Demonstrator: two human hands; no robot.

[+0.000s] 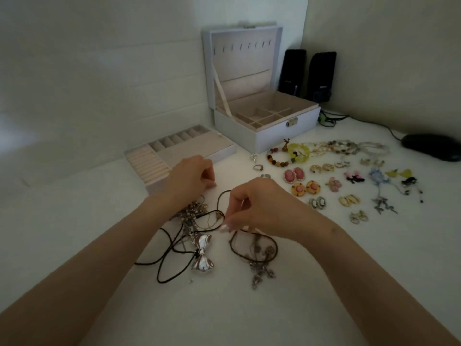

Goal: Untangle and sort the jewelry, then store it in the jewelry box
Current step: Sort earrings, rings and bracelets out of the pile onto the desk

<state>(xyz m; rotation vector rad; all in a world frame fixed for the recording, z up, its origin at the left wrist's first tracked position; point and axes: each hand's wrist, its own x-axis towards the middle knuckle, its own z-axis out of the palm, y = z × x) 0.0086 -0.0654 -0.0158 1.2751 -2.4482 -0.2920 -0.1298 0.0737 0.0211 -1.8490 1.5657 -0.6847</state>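
The right hand [252, 208] is hovering over the white table [324, 283] with its fingers curled. Its fingertips [224, 229] are pinching a thin strand at the right edge of the tangle of necklaces [192, 221].

The left hand [192, 178] is positioned above the far side of the same tangle with its fingers curled inward. Whether it is gripping a strand cannot be determined.

The tangle is lying on the table between and just below both hands. A black cord [164, 268] is looping out of it toward the person, and a silver bow pendant [202, 255] is lying at its near edge. A separate brown cord necklace [259, 255] with metal charms is lying just beside the tangle, under the right wrist.

A removable tray [184, 152] with ring rolls and small compartments is sitting beyond the left hand. The jewelry box [249, 136] is standing behind the tray with its lid raised upright, exposing its divided interior.

Sorted pieces are lying in rows to the right of the hands:
- beaded bracelets [277, 158] near the box front
- two rings [258, 167] just beyond the right hand
- pink oval earrings [294, 175]
- orange round earrings [305, 188]
- gold hoop earrings [349, 199]

Two black speakers [291, 71] are standing beside the box. A black mouse [434, 147] is resting at the far right.
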